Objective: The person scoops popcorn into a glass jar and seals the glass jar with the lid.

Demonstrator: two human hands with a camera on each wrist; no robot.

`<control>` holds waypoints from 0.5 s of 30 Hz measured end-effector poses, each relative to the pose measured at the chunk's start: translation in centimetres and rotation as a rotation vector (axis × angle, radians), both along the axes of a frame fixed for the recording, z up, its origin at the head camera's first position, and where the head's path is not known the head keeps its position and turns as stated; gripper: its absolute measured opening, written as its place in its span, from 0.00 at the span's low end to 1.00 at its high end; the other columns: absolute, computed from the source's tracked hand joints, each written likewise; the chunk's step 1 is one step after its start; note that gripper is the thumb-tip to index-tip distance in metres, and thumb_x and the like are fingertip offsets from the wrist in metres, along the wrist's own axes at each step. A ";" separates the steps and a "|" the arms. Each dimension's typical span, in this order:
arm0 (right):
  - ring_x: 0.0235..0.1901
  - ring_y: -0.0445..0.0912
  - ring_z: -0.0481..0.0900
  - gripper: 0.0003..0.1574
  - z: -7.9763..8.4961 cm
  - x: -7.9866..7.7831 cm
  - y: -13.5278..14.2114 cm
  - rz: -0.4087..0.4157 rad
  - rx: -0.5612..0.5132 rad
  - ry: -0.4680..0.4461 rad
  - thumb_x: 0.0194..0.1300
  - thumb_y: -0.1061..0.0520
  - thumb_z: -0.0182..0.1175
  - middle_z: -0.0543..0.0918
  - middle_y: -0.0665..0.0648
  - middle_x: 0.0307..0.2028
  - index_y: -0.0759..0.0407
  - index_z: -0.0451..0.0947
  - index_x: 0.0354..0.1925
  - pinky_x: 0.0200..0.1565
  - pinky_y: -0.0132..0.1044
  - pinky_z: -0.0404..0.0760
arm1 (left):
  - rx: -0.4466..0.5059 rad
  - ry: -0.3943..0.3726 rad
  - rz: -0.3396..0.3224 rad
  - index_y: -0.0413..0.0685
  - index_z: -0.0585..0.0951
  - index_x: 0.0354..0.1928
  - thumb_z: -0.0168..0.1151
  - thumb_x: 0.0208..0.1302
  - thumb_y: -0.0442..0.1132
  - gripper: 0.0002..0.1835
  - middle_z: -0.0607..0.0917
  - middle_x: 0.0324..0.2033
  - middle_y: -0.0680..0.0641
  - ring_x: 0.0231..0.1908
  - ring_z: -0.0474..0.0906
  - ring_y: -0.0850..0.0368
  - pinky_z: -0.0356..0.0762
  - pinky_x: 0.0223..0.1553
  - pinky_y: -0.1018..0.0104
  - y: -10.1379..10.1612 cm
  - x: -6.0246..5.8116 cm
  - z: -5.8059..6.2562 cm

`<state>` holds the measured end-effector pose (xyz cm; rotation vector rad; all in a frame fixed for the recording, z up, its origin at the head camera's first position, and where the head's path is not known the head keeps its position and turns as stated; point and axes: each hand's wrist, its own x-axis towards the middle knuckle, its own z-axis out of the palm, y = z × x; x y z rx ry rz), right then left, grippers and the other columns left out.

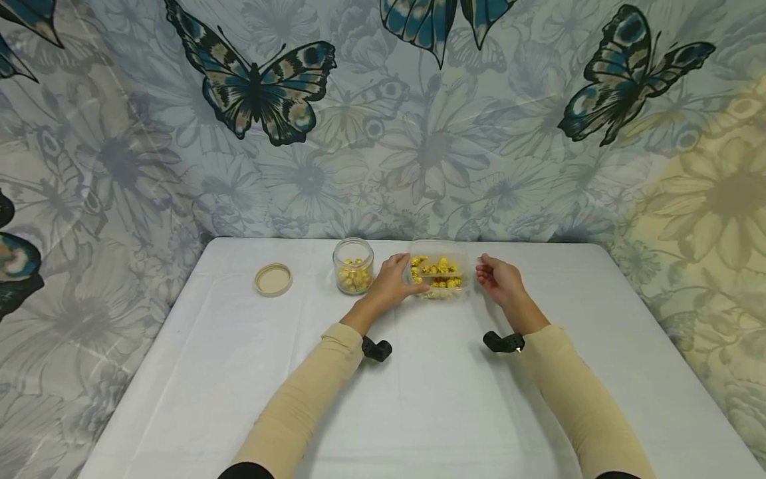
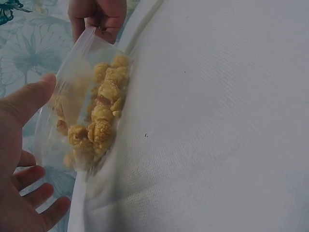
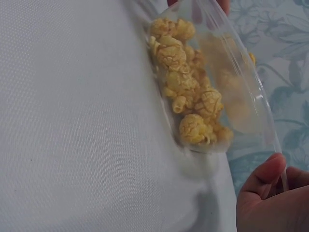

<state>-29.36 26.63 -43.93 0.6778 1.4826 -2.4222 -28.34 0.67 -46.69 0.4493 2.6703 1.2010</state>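
Observation:
A clear plastic container with a divider stands at the back of the table, with yellow popcorn inside. My right hand pinches its clear edge at the right corner between thumb and fingers; the right wrist view shows the thumb on that edge. Whether the edge belongs to a lid, I cannot tell. At the container's left end is my left hand, its fingers spread and the thumb against the side. Left of this hand stands a glass jar holding popcorn, its mouth uncovered.
A round, pale gold jar lid lies left of the jar. White cloth covers the table. Right behind the table's back edge hangs a butterfly-patterned curtain.

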 end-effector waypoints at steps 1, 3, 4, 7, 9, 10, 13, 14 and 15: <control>0.22 0.40 0.76 0.10 0.0 0.0 0.0 0.001 -0.005 0.002 0.74 0.57 0.50 0.80 0.52 0.20 0.58 0.76 0.37 0.25 0.28 0.77 | 0.000 -0.001 0.000 0.50 0.53 0.77 0.67 0.59 0.58 0.50 0.56 0.75 0.46 0.75 0.51 0.45 0.61 0.71 0.46 0.0 0.0 0.0; 0.21 0.40 0.76 0.13 -0.1 0.0 0.0 0.001 -0.012 0.011 0.74 0.57 0.50 0.80 0.52 0.19 0.58 0.77 0.33 0.25 0.28 0.77 | -0.001 -0.001 0.005 0.50 0.53 0.77 0.67 0.60 0.58 0.49 0.57 0.74 0.46 0.75 0.51 0.45 0.61 0.71 0.46 0.0 0.1 0.0; 0.21 0.40 0.76 0.14 -0.1 0.0 0.0 0.000 -0.015 0.013 0.74 0.57 0.50 0.80 0.52 0.19 0.58 0.78 0.32 0.25 0.28 0.78 | -0.003 0.000 0.006 0.50 0.54 0.77 0.67 0.60 0.58 0.49 0.57 0.74 0.46 0.75 0.51 0.45 0.61 0.71 0.46 0.0 0.1 0.0; 0.21 0.40 0.76 0.13 0.0 0.0 0.1 -0.004 -0.020 0.014 0.74 0.57 0.50 0.80 0.52 0.19 0.59 0.78 0.33 0.25 0.28 0.77 | -0.004 0.004 0.006 0.50 0.54 0.77 0.66 0.60 0.58 0.49 0.57 0.74 0.45 0.75 0.51 0.45 0.61 0.71 0.47 0.1 0.1 0.1; 0.21 0.40 0.76 0.11 0.0 -0.1 0.1 -0.010 -0.012 0.008 0.74 0.57 0.51 0.80 0.52 0.19 0.58 0.77 0.35 0.25 0.28 0.77 | -0.002 0.007 0.006 0.50 0.54 0.76 0.66 0.60 0.58 0.49 0.57 0.74 0.45 0.74 0.51 0.45 0.61 0.71 0.46 0.2 0.1 0.1; 0.21 0.40 0.76 0.11 0.0 -0.1 0.1 -0.012 -0.009 0.004 0.74 0.57 0.51 0.80 0.52 0.19 0.58 0.77 0.36 0.25 0.28 0.77 | -0.002 0.008 0.006 0.50 0.54 0.76 0.67 0.60 0.58 0.49 0.57 0.74 0.45 0.74 0.51 0.45 0.61 0.71 0.47 0.2 0.1 0.1; 0.22 0.40 0.76 0.09 0.1 -0.1 0.1 -0.021 0.000 -0.006 0.74 0.56 0.51 0.80 0.52 0.19 0.58 0.75 0.37 0.25 0.28 0.77 | 0.002 0.008 0.006 0.50 0.54 0.76 0.67 0.60 0.57 0.49 0.57 0.74 0.45 0.74 0.51 0.45 0.61 0.71 0.46 0.3 0.1 0.1; 0.21 0.40 0.75 0.09 0.2 -0.1 0.1 -0.024 0.003 -0.008 0.74 0.56 0.51 0.80 0.52 0.19 0.58 0.75 0.38 0.25 0.28 0.77 | 0.003 0.007 0.005 0.50 0.54 0.76 0.67 0.60 0.58 0.49 0.57 0.74 0.45 0.74 0.51 0.45 0.61 0.71 0.46 0.3 0.1 0.1; 0.21 0.40 0.75 0.09 0.2 -0.1 0.1 -0.027 0.005 -0.010 0.74 0.56 0.51 0.80 0.52 0.19 0.58 0.75 0.37 0.25 0.27 0.77 | 0.005 0.007 0.005 0.50 0.54 0.76 0.67 0.60 0.58 0.49 0.57 0.74 0.45 0.74 0.51 0.45 0.61 0.70 0.46 0.3 0.1 0.1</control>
